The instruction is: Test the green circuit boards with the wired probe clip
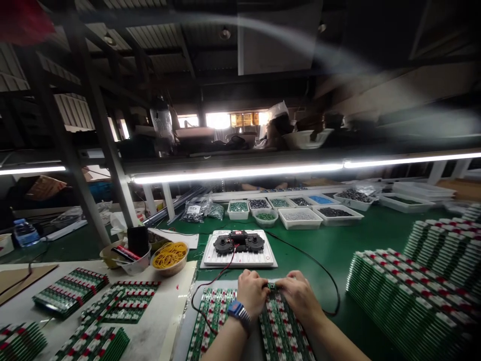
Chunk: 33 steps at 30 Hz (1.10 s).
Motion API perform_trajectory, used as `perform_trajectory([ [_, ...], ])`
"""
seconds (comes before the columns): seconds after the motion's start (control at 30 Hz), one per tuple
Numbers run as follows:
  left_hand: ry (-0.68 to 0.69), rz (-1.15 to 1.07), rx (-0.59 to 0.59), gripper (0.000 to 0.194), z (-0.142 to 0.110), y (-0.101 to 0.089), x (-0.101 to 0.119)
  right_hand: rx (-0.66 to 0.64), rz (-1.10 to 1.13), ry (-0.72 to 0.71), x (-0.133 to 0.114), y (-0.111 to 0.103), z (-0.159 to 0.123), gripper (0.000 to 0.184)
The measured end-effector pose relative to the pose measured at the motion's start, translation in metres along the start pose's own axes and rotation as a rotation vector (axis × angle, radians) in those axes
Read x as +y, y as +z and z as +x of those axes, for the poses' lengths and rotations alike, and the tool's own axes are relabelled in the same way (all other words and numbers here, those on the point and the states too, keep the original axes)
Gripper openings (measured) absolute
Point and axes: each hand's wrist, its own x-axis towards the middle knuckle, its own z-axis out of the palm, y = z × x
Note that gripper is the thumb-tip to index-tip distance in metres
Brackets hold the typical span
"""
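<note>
Where the head view looks down on the bench, item one is a small black connector (pixel 271 286), lying between the left hand (pixel 252 293) and the right hand (pixel 300 296), about equally near both, at the far end of a green circuit-board panel (pixel 285 328). The panel's long axis runs away from the person. Fingers (pixel 259 283) of both hands curl down over it; whether they clench the connector, I cannot tell. A blue-strapped watch (pixel 236 310) sits on the left wrist. Item two, a second panel (pixel 214 313), lies just left, with a red-and-black wire (pixel 192 301) looping beside it. Ahead stands a white jig (pixel 238 258) carrying a black device (pixel 238 242). Stacked boards (pixel 406 301) fill the right, with green tabletop (pixel 330 255) between them and the hands. Further left: a bowl of yellow rubber bands (pixel 170 256). Far side: trays of small parts (pixel 289 210).
</note>
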Motion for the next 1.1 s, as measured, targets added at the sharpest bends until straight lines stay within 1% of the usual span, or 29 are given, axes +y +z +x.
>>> perform_trajectory([
  [0.13, 0.012, -0.005, -0.015, 0.022, -0.004, 0.004, -0.003, 0.002, -0.010, -0.006, 0.000, 0.003, -0.003, 0.027],
  [0.37, 0.002, -0.011, -0.060, 0.025, -0.003, 0.003, -0.004, -0.027, -0.003, -0.025, 0.010, 0.008, -0.002, 0.028],
  [0.67, -0.001, 0.006, -0.071, 0.026, -0.004, 0.003, -0.003, 0.040, -0.047, -0.070, 0.004, 0.011, -0.006, 0.026],
  [0.77, 0.003, 0.018, -0.073, 0.026, -0.004, 0.005, -0.004, 0.038, -0.050, -0.069, 0.004, 0.011, -0.007, 0.025],
  [0.97, 0.010, 0.053, -0.073, 0.025, -0.003, 0.007, -0.006, 0.025, -0.044, -0.141, 0.010, 0.016, -0.006, 0.037],
  [1.1, 0.020, 0.067, -0.069, 0.025, -0.003, 0.006, -0.004, 0.030, -0.058, -0.145, 0.011, 0.017, -0.005, 0.037],
])
